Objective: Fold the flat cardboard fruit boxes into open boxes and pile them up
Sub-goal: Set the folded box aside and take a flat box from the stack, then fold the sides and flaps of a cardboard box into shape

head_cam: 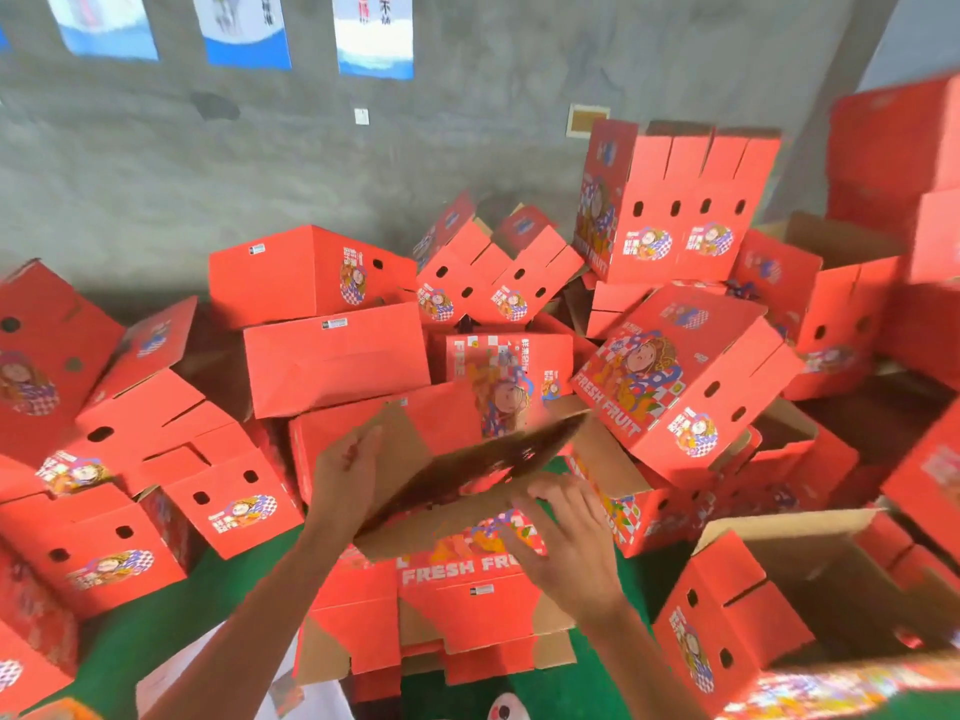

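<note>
The half-folded box point(457, 491) sits at the centre of the view, just above the stack of flat boxes point(441, 615) at 6 o'clock, whose top sheet reads FRESH FRUIT. The left hand point(345, 478) grips the box's left wall, fingers curled over its upper edge at 9 o'clock of the box; the right hand point(569, 543) lies with fingers spread and fairly straight on the brown flap at its 4 o'clock side. A dark, blurred flap edge runs diagonally from centre toward 2 o'clock. Open room is tight: finished red boxes point(322, 324) heap from 9 o'clock round through 12 to 3, touching and tilted against one another, some on their sides. Strips of green floor point(156, 621) show only at 7 and 5 o'clock. An upright open box point(769, 610) at 4 o'clock shows a bare brown inside; whether the others hold anything cannot be told. A grey wall point(260, 163) closes off 12 o'clock.
</note>
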The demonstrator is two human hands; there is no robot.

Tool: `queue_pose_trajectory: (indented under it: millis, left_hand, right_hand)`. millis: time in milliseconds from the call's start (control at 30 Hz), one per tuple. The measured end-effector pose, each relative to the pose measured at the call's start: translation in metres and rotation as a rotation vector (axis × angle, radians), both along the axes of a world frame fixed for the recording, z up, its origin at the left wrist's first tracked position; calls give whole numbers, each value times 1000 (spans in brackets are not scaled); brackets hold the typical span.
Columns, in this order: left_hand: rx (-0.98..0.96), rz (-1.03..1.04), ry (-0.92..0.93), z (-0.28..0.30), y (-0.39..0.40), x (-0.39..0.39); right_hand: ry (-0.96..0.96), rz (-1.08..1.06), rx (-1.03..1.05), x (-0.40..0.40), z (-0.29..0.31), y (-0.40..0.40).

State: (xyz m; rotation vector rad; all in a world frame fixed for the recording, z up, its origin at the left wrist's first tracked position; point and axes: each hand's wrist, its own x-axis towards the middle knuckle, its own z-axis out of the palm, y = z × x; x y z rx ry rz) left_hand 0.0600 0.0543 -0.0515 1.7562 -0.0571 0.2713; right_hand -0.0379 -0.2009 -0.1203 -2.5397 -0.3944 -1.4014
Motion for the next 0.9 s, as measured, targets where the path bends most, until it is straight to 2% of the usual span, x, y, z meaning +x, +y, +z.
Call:
queue_pose_trajectory:
  millis: [167,267,400,533,600,700,800,900]
  left_hand:
    - [-516,53,206,30,-5,-5]
    - [-671,141,242,29,9,-18]
    - [-479,325,153,4,17,-40]
    - [-261,417,-21,-9,14,-60]
    - [-127,410,-98,-8,11,-69]
    - [47,290,-180,-5,3,-86]
    - [151,19,-290,-11,-3,-102]
    - [408,-181,-474,-14,-10,-107]
  right_hand:
    - [-61,-38,-62,3,56,-3]
    - [-87,-9,-82,0,77,-1]
    - [18,54,-92,-6,87,14]
    - [621,-221,-88,-10,77,25]
    - [775,-268,37,-14,72,19]
    - [869,-227,189,-20,71,12]
    - [828,-187,212,-30,67,9]
    - [859,-178,210,-32,67,10]
